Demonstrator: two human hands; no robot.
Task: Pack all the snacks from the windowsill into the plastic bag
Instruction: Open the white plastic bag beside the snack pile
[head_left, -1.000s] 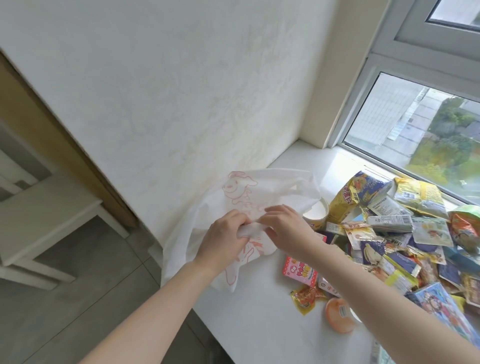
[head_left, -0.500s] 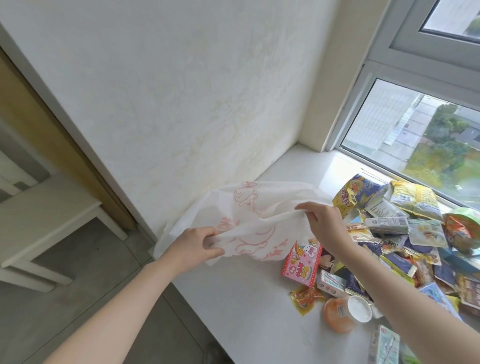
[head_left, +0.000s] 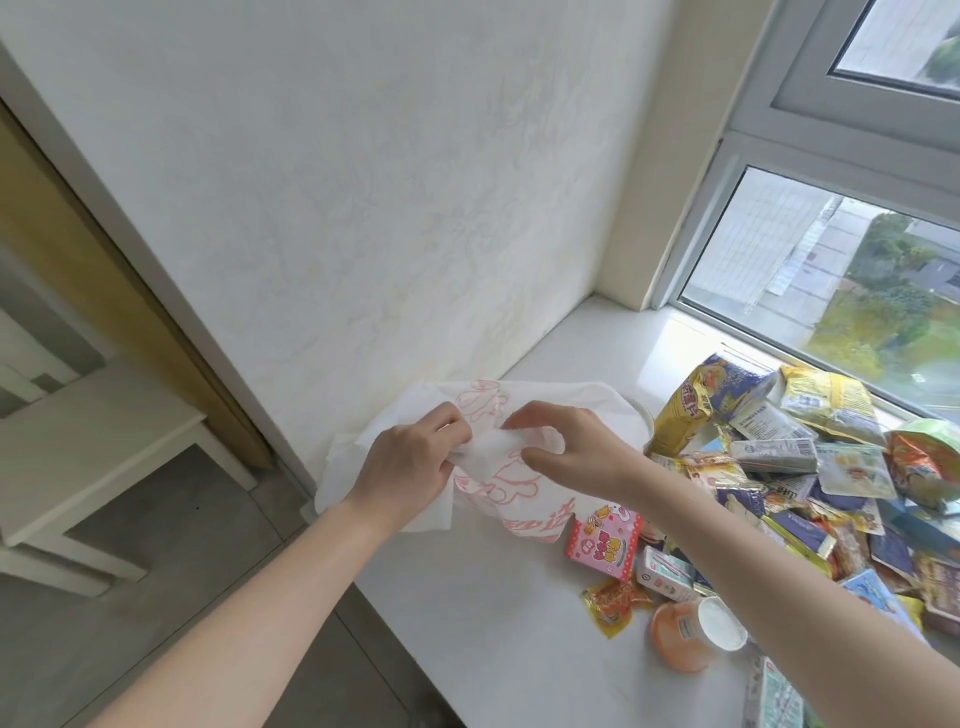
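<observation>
In the head view, the left hand (head_left: 410, 462) and right hand (head_left: 576, 452) pinch the crumpled plastic bag (head_left: 519, 499) in their fingers, low over the windowsill (head_left: 467, 623) and just left of the heaped snacks (head_left: 805, 467). The step in hand looks like opening the bag; next, its mouth needs parting.

- plastic bag (head_left: 498, 488): white, semi-sheer, pink-red outline cartoon print and lettering
- windowsill (head_left: 493, 623): off-white, faint veining
- box (head_left: 605, 543): pink, white-dotted edge, yellow and red cartoon graphics
- cup (head_left: 675, 644): orange body, white lid
- big packet (head_left: 711, 400): yellow, blue panel, red lettering
- small sachet (head_left: 615, 603): yellow edge, orange-red centre
- wall (head_left: 363, 208): white, faint yellowish swirl texture
- floor (head_left: 130, 597): grey tiles
</observation>
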